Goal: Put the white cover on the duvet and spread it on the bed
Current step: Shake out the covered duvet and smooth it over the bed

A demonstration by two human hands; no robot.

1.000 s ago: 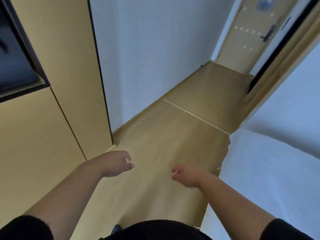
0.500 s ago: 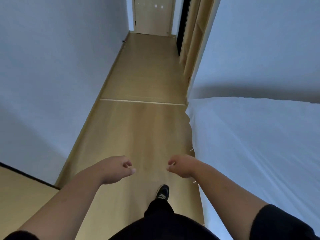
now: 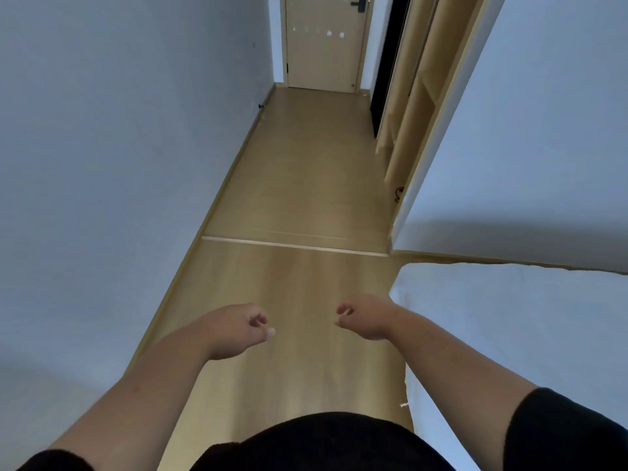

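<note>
White bedding (image 3: 530, 334) lies smooth and flat at right. Left hand (image 3: 238, 329) and right hand (image 3: 365, 317) hang loosely curled, holding nothing, over wooden floor (image 3: 299, 185).

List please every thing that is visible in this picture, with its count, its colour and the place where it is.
bed: one, covered in white fabric, at the lower right beside the floor
floor: one, light wood, running up the middle to the door
threshold strip: one, pale, across the floor in front of the bed
door: one, light wood with a dark handle, closed, at the far end
walls: pale grey-white, on the left and on the upper right
wooden shelving: one unit, light wood, on the right past the bed
left hand: one, fingers loosely curled, holds nothing, over the floor
right hand: one, fingers loosely curled, holds nothing, near the bed's edge
sleeves: black, at the bottom corners
</note>
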